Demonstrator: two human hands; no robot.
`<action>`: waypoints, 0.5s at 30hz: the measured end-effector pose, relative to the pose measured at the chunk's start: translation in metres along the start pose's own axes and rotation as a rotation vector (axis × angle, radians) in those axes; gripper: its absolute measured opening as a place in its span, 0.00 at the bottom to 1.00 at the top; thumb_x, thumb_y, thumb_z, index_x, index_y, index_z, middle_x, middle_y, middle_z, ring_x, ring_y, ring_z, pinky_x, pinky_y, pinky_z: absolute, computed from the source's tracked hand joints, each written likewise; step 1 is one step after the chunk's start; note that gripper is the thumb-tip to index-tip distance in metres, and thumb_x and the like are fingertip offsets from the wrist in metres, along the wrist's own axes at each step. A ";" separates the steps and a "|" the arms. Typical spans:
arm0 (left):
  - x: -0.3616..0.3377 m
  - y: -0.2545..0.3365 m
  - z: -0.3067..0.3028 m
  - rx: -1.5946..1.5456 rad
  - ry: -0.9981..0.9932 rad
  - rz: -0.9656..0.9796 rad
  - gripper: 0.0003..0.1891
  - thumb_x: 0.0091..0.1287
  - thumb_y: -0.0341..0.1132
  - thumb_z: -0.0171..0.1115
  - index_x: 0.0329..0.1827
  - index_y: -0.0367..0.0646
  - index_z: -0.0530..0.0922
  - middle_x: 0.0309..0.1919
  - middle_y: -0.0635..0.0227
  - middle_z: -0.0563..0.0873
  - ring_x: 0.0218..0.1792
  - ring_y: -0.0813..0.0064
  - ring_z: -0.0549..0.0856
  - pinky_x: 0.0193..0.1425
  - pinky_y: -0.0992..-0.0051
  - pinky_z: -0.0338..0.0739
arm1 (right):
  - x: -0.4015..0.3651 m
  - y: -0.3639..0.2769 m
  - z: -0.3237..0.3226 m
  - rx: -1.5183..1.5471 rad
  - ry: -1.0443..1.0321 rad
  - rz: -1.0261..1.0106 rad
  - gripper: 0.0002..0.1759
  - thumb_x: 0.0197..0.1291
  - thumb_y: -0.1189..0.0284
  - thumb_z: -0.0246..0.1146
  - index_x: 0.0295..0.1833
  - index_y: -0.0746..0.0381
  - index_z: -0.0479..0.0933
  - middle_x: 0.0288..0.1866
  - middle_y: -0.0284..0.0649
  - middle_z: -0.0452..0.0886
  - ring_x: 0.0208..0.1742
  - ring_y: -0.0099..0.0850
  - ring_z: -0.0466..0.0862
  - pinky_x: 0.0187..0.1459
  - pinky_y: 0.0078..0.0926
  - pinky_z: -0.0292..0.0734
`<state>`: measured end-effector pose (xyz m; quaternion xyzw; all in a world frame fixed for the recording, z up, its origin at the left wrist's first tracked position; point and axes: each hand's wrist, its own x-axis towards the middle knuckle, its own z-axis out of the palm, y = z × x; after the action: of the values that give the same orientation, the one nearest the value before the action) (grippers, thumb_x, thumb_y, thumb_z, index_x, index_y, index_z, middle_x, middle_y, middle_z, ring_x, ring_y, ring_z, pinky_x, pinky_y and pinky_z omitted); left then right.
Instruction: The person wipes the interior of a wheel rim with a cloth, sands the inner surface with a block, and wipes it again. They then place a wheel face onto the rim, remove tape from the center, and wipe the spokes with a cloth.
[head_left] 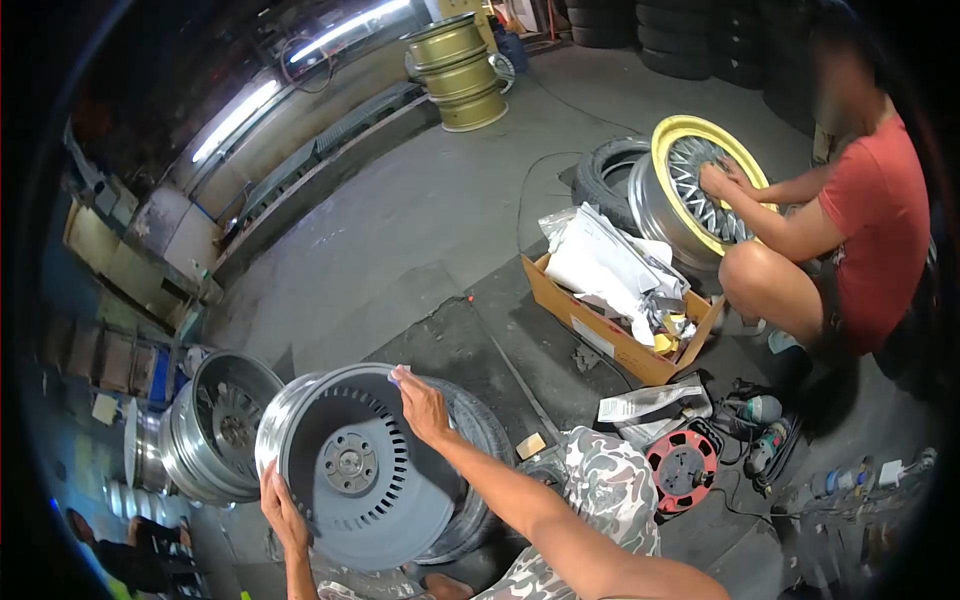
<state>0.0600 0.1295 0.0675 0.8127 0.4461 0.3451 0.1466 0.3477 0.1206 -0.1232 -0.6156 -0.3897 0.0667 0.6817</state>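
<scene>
A grey wheel rim point(375, 515) with a polished outer lip leans, tilted, in front of me, with a tyre point(475, 440) just behind it. My left hand point(285, 512) grips the rim's lower left edge, its fingers bent around the metal. At the top edge, my right hand point(424, 408) is closed on a small pale purplish pad point(399, 375), pressed to the lip. How thick the pad is, I cannot make out.
A person point(880, 220) squats at right, hands on a yellow-lipped wheel point(690, 125). Between us sits a cardboard box point(570, 320) of paper scraps. A red cable reel point(683, 470) and power tools point(768, 440) lie to my right; more rims point(235, 375) stand left.
</scene>
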 end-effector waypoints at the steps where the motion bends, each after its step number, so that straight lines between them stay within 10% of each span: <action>1: -0.003 0.009 0.002 -0.016 -0.031 -0.004 0.22 0.85 0.37 0.46 0.64 0.26 0.80 0.65 0.50 0.83 0.68 0.58 0.79 0.75 0.64 0.67 | -0.002 0.003 0.000 -0.018 0.015 -0.004 0.18 0.71 0.80 0.59 0.65 0.65 0.80 0.68 0.51 0.82 0.70 0.48 0.80 0.68 0.42 0.80; 15: -0.009 0.022 0.011 -0.201 -0.044 -0.035 0.26 0.86 0.42 0.41 0.66 0.27 0.79 0.68 0.53 0.82 0.72 0.60 0.76 0.79 0.64 0.62 | 0.027 -0.024 0.034 -0.008 0.086 0.025 0.20 0.72 0.81 0.57 0.66 0.65 0.80 0.71 0.53 0.79 0.74 0.51 0.76 0.76 0.48 0.69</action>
<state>0.0787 0.1106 0.0678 0.7934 0.4201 0.3674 0.2431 0.3358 0.1572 -0.0916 -0.6253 -0.3526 0.0475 0.6945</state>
